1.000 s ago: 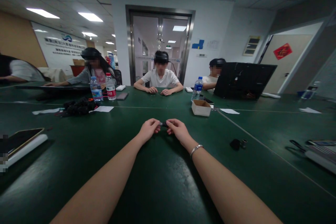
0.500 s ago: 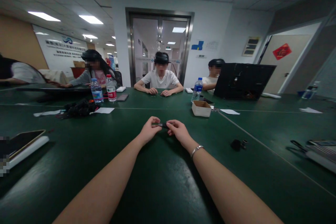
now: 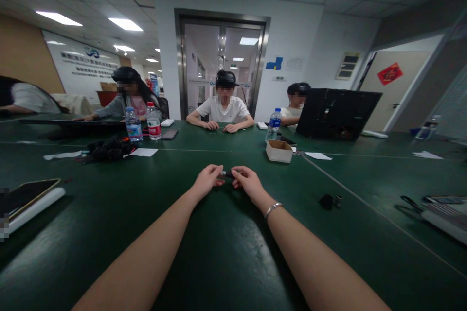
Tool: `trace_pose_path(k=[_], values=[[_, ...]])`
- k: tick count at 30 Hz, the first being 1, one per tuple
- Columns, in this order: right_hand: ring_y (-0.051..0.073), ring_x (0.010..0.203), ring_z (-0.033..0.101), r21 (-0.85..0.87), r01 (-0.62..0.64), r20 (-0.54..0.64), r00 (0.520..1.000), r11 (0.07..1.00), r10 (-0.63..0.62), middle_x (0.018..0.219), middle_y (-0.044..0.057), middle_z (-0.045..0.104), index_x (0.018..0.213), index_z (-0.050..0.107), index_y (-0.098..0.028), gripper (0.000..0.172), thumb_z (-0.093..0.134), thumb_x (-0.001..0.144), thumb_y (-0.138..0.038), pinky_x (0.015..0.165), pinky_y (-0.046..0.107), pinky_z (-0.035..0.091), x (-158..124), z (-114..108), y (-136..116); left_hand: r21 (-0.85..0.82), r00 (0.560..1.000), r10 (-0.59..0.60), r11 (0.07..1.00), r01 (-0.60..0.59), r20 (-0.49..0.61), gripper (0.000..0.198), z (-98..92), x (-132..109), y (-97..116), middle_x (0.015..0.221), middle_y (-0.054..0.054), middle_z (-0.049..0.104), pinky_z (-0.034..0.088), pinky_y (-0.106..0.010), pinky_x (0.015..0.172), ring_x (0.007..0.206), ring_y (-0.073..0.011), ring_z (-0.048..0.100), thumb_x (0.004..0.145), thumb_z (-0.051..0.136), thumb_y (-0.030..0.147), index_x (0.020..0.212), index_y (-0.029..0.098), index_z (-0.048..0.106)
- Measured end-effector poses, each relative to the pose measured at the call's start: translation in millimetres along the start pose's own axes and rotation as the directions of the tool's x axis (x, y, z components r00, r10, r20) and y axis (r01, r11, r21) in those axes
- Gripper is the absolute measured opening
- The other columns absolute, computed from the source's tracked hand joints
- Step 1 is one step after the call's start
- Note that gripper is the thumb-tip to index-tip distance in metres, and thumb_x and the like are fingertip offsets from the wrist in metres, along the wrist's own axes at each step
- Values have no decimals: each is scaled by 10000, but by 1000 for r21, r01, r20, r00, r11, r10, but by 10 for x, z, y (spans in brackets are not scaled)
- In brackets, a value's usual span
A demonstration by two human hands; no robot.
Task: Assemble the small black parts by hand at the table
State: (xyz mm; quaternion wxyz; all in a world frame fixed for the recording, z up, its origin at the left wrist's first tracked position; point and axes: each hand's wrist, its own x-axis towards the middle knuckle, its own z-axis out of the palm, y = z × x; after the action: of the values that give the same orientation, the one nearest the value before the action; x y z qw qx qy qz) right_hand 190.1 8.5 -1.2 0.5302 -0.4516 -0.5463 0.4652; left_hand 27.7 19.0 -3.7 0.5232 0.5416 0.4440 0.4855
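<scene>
Over the middle of the green table, both my hands meet at a small, slim dark piece with a silver end (image 3: 227, 174), too small to name. My right hand (image 3: 250, 183) pinches its dark end between thumb and fingertips. From the other side, my left hand (image 3: 207, 182) has its thumb and forefinger closed at the silver end, which is mostly covered by the fingers. A metal bracelet (image 3: 273, 209) circles my right wrist. To the right of my hands lie a small black object (image 3: 326, 201) and a little dark metallic part (image 3: 338, 200).
An open cardboard box (image 3: 279, 151) stands beyond my right hand, with a water bottle (image 3: 273, 125) behind it. Black gear (image 3: 109, 149) lies at the left. A phone (image 3: 31, 197) rests on a white slab. Across the table sits a person in white (image 3: 224, 107), others beside.
My left thumb and forefinger have closed further over the silver end, so less of it shows. My right hand stays almost where it was. The view has shifted slightly.
</scene>
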Motion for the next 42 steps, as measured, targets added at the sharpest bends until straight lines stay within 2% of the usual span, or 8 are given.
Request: trace_pose_path(k=[6, 9, 12, 18, 24, 30, 36, 42], values=[[83, 490, 547, -17, -7, 7, 1000, 1000, 7, 552, -31, 566, 881, 620, -136, 292, 702, 678, -329, 490, 203, 458, -9, 2, 1, 59, 979, 202, 978, -202, 7, 260, -15, -25, 14, 869, -36, 619, 469, -289, 810, 815, -138, 609, 624, 725, 211, 840, 163, 588], [79, 491, 546, -13, -6, 10, 1000, 1000, 6, 574, -28, 578, 875, 616, -139, 270, 693, 688, -317, 484, 199, 456, -11, 6, -5, -23, 994, 82, 996, -84, -65, 289, -6, -38, 47, 891, -49, 613, 489, -297, 760, 767, -134, 619, 679, 696, 264, 914, 164, 561], [78, 486, 548, -13, -2, 12, 1000, 1000, 2, 589, -24, 588, 857, 616, -141, 259, 696, 683, -316, 475, 200, 451, -11, 7, -15, -3, 999, -29, 1000, 29, -17, 248, 7, -37, 62, 753, -40, 606, 487, -280, 647, 629, -121, 600, 778, 588, 381, 845, 144, 558], [83, 487, 549, -25, -6, 5, 1000, 1000, 6, 582, -27, 583, 870, 622, -146, 272, 701, 676, -319, 487, 210, 458, -3, -5, 2, 85, 984, 174, 981, -177, 37, 254, -19, -46, 42, 912, -49, 624, 462, -276, 819, 844, -134, 604, 647, 702, 195, 871, 157, 589], [86, 486, 547, -12, 2, 12, 1000, 1000, -1, 573, -30, 576, 870, 622, -149, 302, 708, 661, -348, 490, 219, 456, 11, -3, 28, 76, 1000, -5, 997, 3, 24, 260, 3, -2, 7, 765, -53, 606, 482, -290, 632, 636, -136, 604, 820, 505, 398, 839, 142, 547], [84, 487, 544, -2, 9, 20, 1000, 1000, -9, 562, -28, 577, 876, 620, -145, 296, 703, 665, -336, 491, 215, 454, 2, -1, 0, 186, 968, 237, 951, -249, 83, 278, -27, -36, -4, 955, -56, 615, 470, -292, 810, 860, -147, 607, 682, 682, 260, 925, 168, 584], [84, 485, 546, -11, 4, 13, 1000, 1000, -4, 567, -28, 578, 868, 616, -139, 263, 691, 674, -300, 483, 211, 451, -19, 11, -19, 173, 998, 54, 983, -60, 35, 308, -18, 23, -54, 780, -58, 618, 466, -270, 601, 640, -134, 605, 829, 477, 433, 890, 142, 557], [82, 469, 536, -16, -9, 0, 1000, 1000, 9, 526, -44, 557, 875, 612, -145, 251, 680, 682, -290, 486, 209, 447, -1, 3, 1, 203, 969, 225, 949, -241, 100, 234, -25, -4, -46, 837, -31, 605, 465, -280, 738, 765, -134, 589, 698, 646, 267, 900, 167, 585]])
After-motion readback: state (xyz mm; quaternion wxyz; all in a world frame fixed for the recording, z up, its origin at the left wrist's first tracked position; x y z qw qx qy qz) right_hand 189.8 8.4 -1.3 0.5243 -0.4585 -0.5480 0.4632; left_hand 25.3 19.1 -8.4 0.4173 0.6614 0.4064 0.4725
